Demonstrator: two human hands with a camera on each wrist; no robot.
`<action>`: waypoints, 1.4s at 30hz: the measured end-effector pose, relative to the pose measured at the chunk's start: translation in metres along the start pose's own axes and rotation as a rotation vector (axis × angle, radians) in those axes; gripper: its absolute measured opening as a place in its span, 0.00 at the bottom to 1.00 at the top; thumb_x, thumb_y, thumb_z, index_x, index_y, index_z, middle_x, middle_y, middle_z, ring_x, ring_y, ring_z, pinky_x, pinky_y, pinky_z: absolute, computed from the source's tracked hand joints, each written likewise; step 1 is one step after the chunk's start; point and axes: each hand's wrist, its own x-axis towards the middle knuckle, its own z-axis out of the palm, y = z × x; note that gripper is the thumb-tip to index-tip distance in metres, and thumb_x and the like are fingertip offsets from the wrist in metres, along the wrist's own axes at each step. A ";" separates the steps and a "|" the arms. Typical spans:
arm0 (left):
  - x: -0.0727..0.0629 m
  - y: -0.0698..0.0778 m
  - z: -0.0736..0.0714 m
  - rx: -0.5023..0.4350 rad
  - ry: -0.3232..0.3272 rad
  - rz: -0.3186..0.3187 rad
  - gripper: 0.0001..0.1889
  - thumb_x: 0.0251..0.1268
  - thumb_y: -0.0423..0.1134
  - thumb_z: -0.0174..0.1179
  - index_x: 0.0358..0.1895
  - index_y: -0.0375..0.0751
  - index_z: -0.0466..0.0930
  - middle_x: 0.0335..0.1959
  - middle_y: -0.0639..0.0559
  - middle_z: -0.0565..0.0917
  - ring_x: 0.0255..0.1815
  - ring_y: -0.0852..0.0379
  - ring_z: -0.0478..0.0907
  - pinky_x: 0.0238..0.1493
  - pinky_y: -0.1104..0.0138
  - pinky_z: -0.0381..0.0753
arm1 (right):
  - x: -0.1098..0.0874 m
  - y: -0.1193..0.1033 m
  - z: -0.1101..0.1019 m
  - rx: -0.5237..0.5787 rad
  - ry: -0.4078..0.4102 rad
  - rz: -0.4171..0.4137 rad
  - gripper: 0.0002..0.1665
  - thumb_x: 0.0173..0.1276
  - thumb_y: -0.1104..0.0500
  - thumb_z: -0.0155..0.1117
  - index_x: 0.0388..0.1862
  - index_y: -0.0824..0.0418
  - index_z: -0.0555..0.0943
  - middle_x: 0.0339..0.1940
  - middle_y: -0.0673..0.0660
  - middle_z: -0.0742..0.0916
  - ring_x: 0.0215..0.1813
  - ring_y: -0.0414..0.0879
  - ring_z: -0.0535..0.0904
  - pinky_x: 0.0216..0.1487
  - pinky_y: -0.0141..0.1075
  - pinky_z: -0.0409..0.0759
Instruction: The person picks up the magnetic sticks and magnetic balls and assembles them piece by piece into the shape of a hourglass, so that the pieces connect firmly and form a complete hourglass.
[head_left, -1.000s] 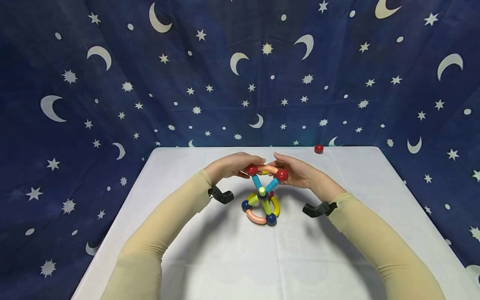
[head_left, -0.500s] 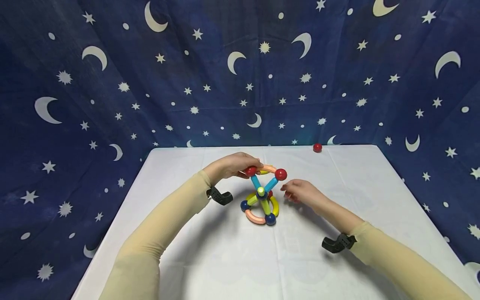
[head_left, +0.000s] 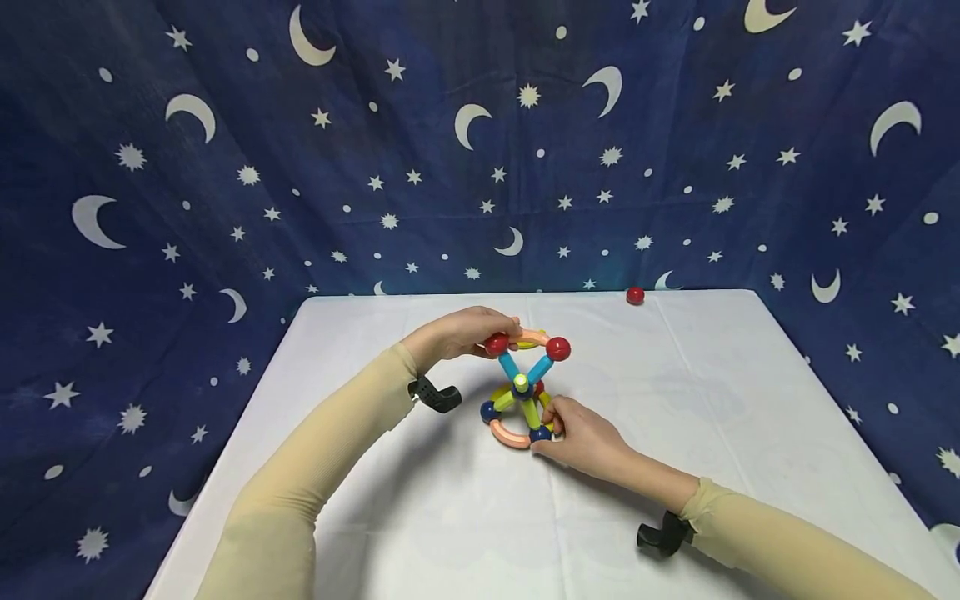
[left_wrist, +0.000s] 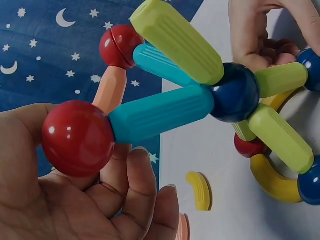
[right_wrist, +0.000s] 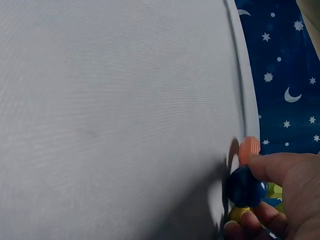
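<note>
A figure of magnetic balls and sticks stands on the white tabletop. At its middle, a dark blue ball (left_wrist: pixel 235 92) joins blue sticks going up and lime-green sticks (left_wrist: pixel 281 137) going down. My left hand (head_left: pixel 476 329) grips the upper left red ball (left_wrist: pixel 78 138), thumb on one side and fingers curled beneath. A salmon curved stick (head_left: pixel 534 337) links it to the other upper red ball (head_left: pixel 558 349). Low at the front right, my right hand (head_left: pixel 588 442) pinches a blue base ball (right_wrist: pixel 246 186), beside a salmon curved stick (right_wrist: pixel 249 149).
A loose red ball (head_left: pixel 635 296) lies at the back edge of the table (head_left: pixel 420 533). Behind the figure, the left wrist view has a loose yellow curved stick (left_wrist: pixel 200 191) and part of a salmon piece (left_wrist: pixel 183 227). A starry blue cloth (head_left: pixel 480 167) hangs around the table.
My right hand has left the upper right red ball, come down toward me and taken hold of the front blue ball. The left hand stays at its red ball; the figure's top shifts slightly left.
</note>
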 end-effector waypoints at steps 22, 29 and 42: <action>-0.029 -0.023 0.001 -0.180 -0.017 -0.066 0.11 0.73 0.44 0.63 0.48 0.39 0.80 0.29 0.54 0.79 0.34 0.58 0.77 0.52 0.60 0.79 | 0.028 0.040 -0.034 0.048 0.002 -0.025 0.21 0.70 0.54 0.69 0.61 0.52 0.85 0.45 0.51 0.83 0.43 0.47 0.75 0.43 0.43 0.76; -0.035 -0.023 0.011 -0.200 -0.013 -0.026 0.12 0.75 0.42 0.60 0.52 0.37 0.78 0.30 0.54 0.81 0.33 0.58 0.79 0.53 0.58 0.79 | 0.048 0.051 -0.039 0.118 -0.016 0.003 0.21 0.72 0.55 0.66 0.63 0.51 0.83 0.54 0.54 0.84 0.50 0.51 0.78 0.54 0.49 0.77; -0.029 -0.028 0.014 -0.243 0.051 -0.013 0.23 0.77 0.44 0.59 0.66 0.32 0.73 0.30 0.53 0.82 0.34 0.58 0.80 0.51 0.60 0.81 | 0.071 0.069 -0.064 0.250 -0.173 -0.086 0.21 0.75 0.53 0.65 0.63 0.58 0.82 0.54 0.56 0.86 0.51 0.50 0.81 0.52 0.45 0.79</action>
